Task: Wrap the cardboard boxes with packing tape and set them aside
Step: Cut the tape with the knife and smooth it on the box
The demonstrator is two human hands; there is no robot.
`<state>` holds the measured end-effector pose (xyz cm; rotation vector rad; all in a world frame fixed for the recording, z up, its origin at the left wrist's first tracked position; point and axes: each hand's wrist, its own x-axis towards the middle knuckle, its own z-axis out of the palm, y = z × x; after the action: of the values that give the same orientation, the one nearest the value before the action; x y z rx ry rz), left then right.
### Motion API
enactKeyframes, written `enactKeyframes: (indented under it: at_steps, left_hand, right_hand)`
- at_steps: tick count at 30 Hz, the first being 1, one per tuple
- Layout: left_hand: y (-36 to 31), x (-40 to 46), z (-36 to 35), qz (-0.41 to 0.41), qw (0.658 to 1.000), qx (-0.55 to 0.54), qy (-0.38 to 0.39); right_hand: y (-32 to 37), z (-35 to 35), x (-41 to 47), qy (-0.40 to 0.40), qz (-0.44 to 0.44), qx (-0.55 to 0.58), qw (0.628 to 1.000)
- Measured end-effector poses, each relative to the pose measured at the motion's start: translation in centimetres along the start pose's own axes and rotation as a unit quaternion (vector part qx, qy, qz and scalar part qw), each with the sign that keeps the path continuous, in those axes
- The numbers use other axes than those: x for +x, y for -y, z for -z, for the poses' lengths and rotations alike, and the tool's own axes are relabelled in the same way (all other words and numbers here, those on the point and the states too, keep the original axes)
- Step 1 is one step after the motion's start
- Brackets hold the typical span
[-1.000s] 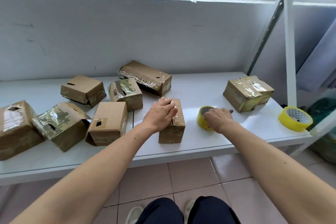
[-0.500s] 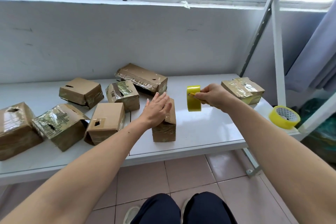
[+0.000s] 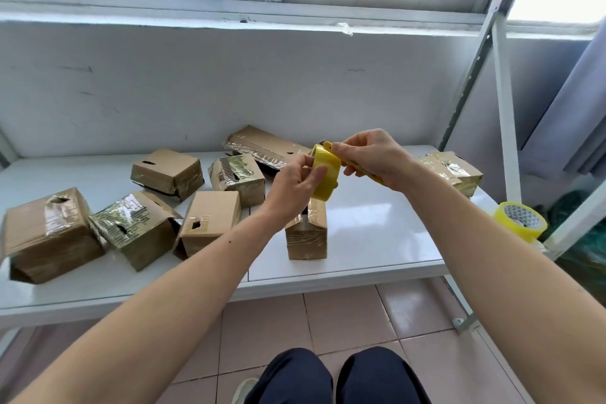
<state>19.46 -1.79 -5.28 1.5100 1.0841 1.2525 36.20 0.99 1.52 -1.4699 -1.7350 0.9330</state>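
A yellow roll of packing tape (image 3: 326,179) is held in the air above a small cardboard box (image 3: 307,233) that stands upright on the white shelf (image 3: 377,239). My left hand (image 3: 295,184) grips the roll from the left, thumb on its outer face. My right hand (image 3: 373,157) pinches the roll's upper edge with thumb and forefinger and also holds a thin yellow tool under the palm. The small box carries clear tape around its sides and nobody touches it.
Several taped and plain cardboard boxes (image 3: 210,223) lie to the left and behind. A taped box (image 3: 454,174) sits at the right, with a second yellow tape roll (image 3: 521,221) at the shelf's right corner. A slanted metal post (image 3: 505,128) rises there. My knees are below.
My left hand has lifted off the small box and taken hold of the tape roll. My right hand has raised the roll from the shelf to above the box.
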Motion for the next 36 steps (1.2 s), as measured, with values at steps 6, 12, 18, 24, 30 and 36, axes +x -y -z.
enactKeyframes:
  at_steps: [6, 12, 18, 24, 30, 36]
  left_hand:
    - [-2.2, -2.4, 0.7, 0.05, 0.997, -0.056, -0.006]
    - [-3.5, -3.8, 0.4, 0.082, 0.995, 0.0, -0.065]
    - [-4.1, -5.2, 0.7, 0.12, 0.992, -0.041, -0.003]
    - [-2.4, -6.5, 0.6, 0.204, 0.977, -0.028, 0.047]
    - [-0.5, -7.7, 0.0, 0.317, 0.939, -0.102, 0.079]
    - [1.6, -6.9, -0.4, 0.324, 0.935, -0.143, 0.011]
  right_hand:
    - [0.4, -0.8, -1.1, -0.069, 0.103, -0.101, 0.987]
    - [0.6, -1.7, -1.3, -0.121, 0.1, -0.128, 0.979]
    - [0.5, -2.5, -1.2, -0.092, 0.091, -0.223, 0.966]
    - [1.0, -2.3, 0.5, -0.12, 0.077, -0.272, 0.952]
    - [-1.4, -3.7, 3.3, -0.057, 0.061, -0.327, 0.941]
    - [-4.4, -6.6, 5.9, -0.012, 0.019, -0.277, 0.961]
